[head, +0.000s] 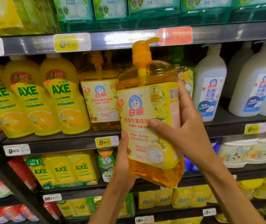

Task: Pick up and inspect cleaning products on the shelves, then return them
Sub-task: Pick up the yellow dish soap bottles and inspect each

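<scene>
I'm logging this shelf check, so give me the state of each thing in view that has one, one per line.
Orange pump-top dish soap bottle with yellow cat label: off the shelf, held tilted, nearly full, pump on.
Left hand: grips the bottle's lower left edge.
Right hand: fingers curled round the bottle's right side, thumb on the label.
Matching orange bottle: upright on the shelf.
Three yellow AXE bottles: upright on the shelf.
White pump bottles: upright on the shelf.

Dark metal shelving (226,126) fills the view in stacked tiers. Each tier's front edge carries a rail (122,40) with price tags (106,141), mostly yellow and white, one orange (175,35). The shelf boards are black. Even overhead light reflects off the upper rail.
</scene>
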